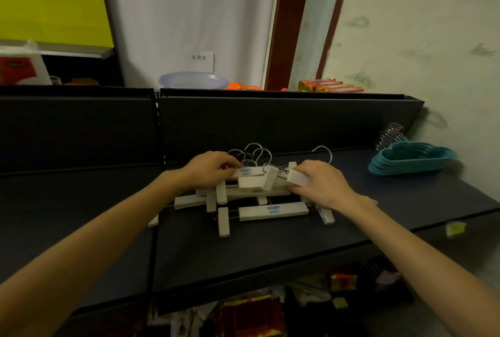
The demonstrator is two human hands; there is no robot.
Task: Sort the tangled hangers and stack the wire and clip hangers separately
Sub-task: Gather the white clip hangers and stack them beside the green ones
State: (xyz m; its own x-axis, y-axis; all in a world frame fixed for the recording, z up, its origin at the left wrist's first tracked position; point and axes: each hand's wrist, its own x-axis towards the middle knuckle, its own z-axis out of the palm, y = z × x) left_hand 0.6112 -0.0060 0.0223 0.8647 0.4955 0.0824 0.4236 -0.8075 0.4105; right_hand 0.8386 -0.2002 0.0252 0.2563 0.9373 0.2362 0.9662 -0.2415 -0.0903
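Observation:
A heap of white wooden clip hangers with metal hooks lies on the dark shelf in front of me. My left hand grips the top of the heap near the hooks, fingers curled over a hanger bar. My right hand grips the right end of the upper hanger, thumb under a white clip. A neat stack of teal wire hangers with silver hooks sits at the shelf's far right end.
The shelf's dark back panel rises behind the heap. Above it stand a pale blue plastic bowl and red and gold boxes. Packaged goods fill the shelf below. A wall closes off the right.

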